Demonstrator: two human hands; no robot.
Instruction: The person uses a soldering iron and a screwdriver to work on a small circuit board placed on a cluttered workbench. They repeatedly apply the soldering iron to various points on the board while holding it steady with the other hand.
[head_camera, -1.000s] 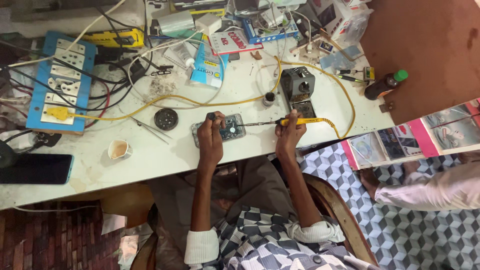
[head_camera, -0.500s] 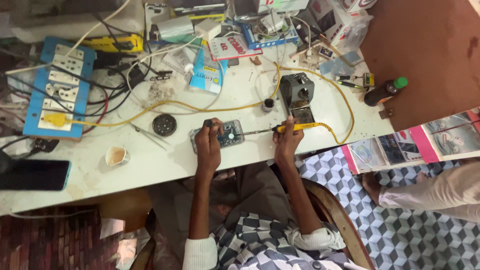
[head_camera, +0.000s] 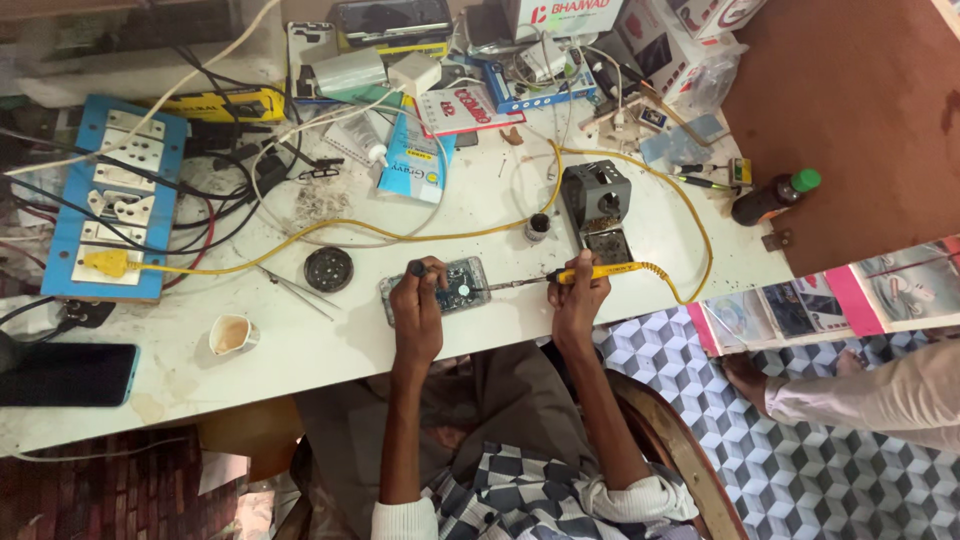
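Cup (head_camera: 231, 334) near the table's (head_camera: 330, 370) front edge holds brown liquid. Left hand (head_camera: 417, 310) grips the phone (head_camera: 447, 290); right hand (head_camera: 578, 300) clasps the yellow iron (head_camera: 600, 271).

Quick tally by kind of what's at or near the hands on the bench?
Hands: 2, left hand, right hand
Soldering iron: 1
Phone opened up: 1
Iron stand: 1
Round tin: 1
Small cup: 1
Total: 7
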